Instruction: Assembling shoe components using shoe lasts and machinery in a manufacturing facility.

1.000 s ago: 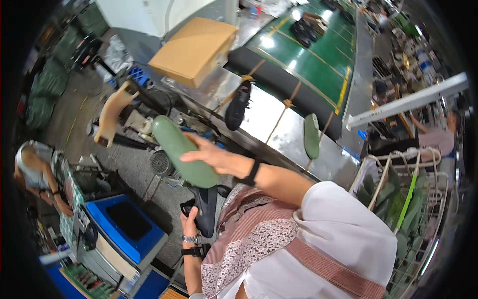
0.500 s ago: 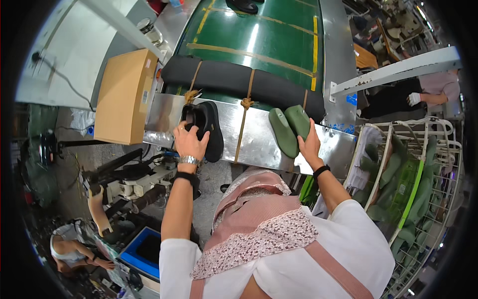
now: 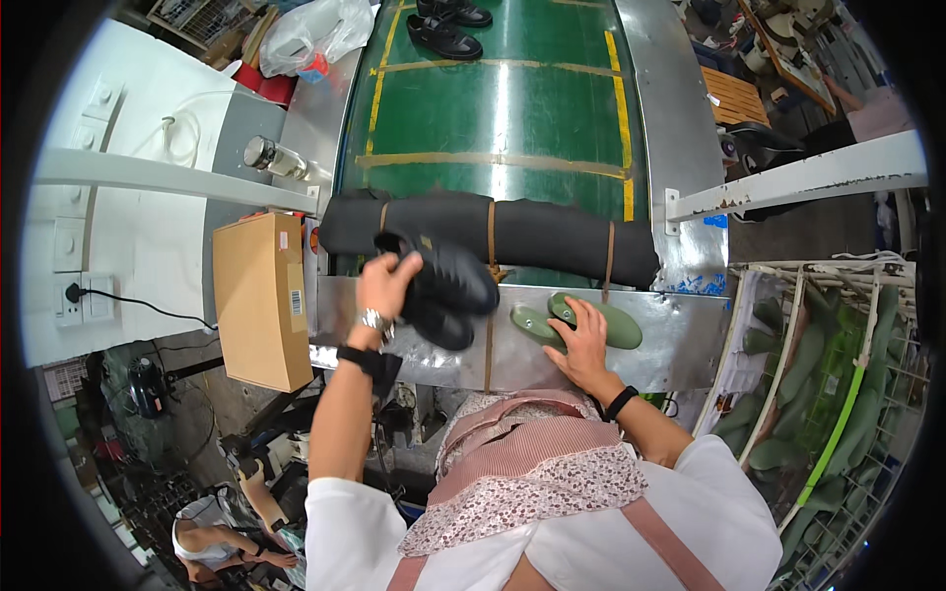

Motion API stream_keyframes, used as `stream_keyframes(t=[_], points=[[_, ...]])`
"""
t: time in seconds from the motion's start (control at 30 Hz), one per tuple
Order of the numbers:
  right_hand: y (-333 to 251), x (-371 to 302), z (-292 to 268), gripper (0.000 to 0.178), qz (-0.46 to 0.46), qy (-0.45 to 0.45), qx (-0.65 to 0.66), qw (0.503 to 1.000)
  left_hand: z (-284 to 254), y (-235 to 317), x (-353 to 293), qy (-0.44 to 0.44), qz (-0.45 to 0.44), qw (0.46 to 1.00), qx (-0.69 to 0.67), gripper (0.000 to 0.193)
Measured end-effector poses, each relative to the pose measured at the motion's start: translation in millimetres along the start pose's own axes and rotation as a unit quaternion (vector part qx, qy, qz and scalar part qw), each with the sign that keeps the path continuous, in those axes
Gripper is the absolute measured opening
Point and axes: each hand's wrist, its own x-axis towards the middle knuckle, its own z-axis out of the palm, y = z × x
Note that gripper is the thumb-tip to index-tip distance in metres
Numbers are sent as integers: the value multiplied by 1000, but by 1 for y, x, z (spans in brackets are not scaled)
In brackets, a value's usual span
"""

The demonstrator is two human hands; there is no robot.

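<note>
Nearest us, our patterned pink apron [image 3: 527, 473] at the bench edge. Near right, a white wire rack [image 3: 872, 330] with green pieces inside; near left, a co-worker [image 3: 202, 537] in a pale sleeveless top, one arm reaching out.

We have the hands well apart. Right hand [image 3: 581, 345] lies over two green shoe lasts [image 3: 619, 327] on the right part of the metal bench [image 3: 680, 340], fingers touching them; we can't tell whether it is gripping. Lasts lie side by side, partly covered by the hand.

Left hand [image 3: 386, 288] is clamped on a pair of black shoes [image 3: 453, 284], left of the lasts, over the bench. Shoes are blurred; we can't tell if they touch the surface.

Left of that, we have a brown cardboard box [image 3: 258, 305]. Just beyond the shoes, a black roll [image 3: 562, 234] tied with cords spans the bench. Farther, a green conveyor belt [image 3: 434, 123] with yellow lines; a glass jar [image 3: 276, 158] lies left of it. At the far end, dark footwear [image 3: 443, 37] on the belt, plastic bag [image 3: 320, 34] to its left.
</note>
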Motion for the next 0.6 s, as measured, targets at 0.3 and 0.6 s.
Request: stream_keyframes(t=[0.3, 0.6], points=[[-4, -11, -1, 28, -120, -92, 26, 988, 46, 58, 44, -7, 166, 962, -216, 46], [-61, -129, 61, 90, 422, 234, 174, 858, 276, 40, -63, -302, 170, 912, -219, 60]])
